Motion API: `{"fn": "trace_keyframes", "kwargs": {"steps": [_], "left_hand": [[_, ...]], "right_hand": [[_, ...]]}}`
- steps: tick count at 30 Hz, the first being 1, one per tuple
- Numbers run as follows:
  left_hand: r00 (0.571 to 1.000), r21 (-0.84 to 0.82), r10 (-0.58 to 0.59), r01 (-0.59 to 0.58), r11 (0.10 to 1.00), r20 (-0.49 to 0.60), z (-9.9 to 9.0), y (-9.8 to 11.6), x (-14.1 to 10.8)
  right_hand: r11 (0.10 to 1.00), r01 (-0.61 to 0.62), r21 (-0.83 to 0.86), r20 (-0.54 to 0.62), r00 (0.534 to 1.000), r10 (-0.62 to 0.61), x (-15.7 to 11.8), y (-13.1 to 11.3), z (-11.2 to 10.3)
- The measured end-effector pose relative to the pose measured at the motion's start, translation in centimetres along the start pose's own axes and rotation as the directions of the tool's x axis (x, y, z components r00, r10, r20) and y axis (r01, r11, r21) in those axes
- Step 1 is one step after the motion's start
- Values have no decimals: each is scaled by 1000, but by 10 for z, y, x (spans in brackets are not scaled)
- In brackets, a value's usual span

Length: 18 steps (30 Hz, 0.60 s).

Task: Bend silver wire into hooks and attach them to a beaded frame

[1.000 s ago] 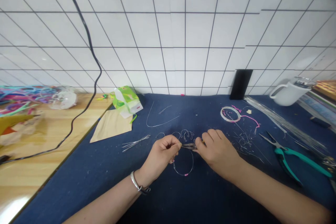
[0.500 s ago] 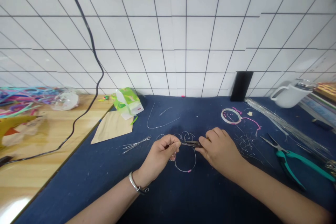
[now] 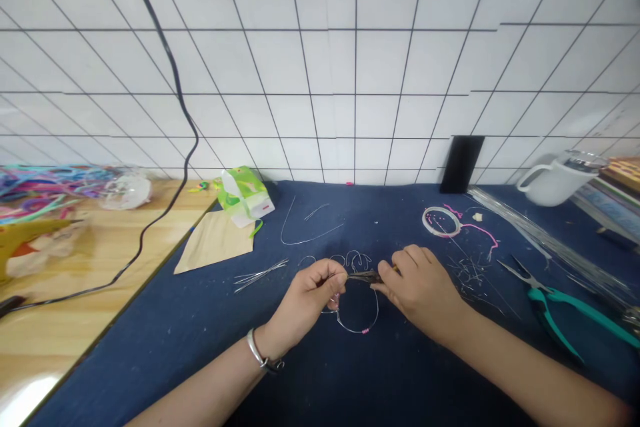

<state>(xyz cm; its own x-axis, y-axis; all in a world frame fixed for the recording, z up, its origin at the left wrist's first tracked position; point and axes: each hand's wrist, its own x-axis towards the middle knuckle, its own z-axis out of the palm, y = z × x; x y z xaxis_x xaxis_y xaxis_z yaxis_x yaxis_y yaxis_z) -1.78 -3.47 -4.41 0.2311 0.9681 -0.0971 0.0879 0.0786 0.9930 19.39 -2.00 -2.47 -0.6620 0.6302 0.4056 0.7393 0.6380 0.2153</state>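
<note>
My left hand pinches a thin silvery wire piece, bent into a loop with a few pink beads at its bottom. My right hand is wrapped round a pair of dark-jawed pliers, whose tips point left and meet the wire at my left fingertips. The exact grip point is hidden by my fingers. Just beyond the pliers, curled wire pieces lie on the dark blue cloth.
Teal-handled pliers, wire clippings and a bundle of long wires lie at right. A round dish holds pink beads. A white mug, black slab, green packet and short wires surround the workspace.
The beaded wire loop has shifted slightly right and down. My left hand has moved a touch to the right; my right hand keeps its hold on the pliers.
</note>
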Motion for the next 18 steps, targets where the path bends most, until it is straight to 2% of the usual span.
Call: {"fn": "trace_keyframes", "kwargs": {"steps": [9, 18], "left_hand": [[1000, -69, 0, 0, 998, -9, 2, -3, 0], [1000, -159, 1, 3, 987, 27, 2, -3, 1]], "right_hand": [[997, 44, -66, -4, 999, -45, -1, 1, -1], [995, 58, -77, -3, 998, -58, -2, 3, 1]]}}
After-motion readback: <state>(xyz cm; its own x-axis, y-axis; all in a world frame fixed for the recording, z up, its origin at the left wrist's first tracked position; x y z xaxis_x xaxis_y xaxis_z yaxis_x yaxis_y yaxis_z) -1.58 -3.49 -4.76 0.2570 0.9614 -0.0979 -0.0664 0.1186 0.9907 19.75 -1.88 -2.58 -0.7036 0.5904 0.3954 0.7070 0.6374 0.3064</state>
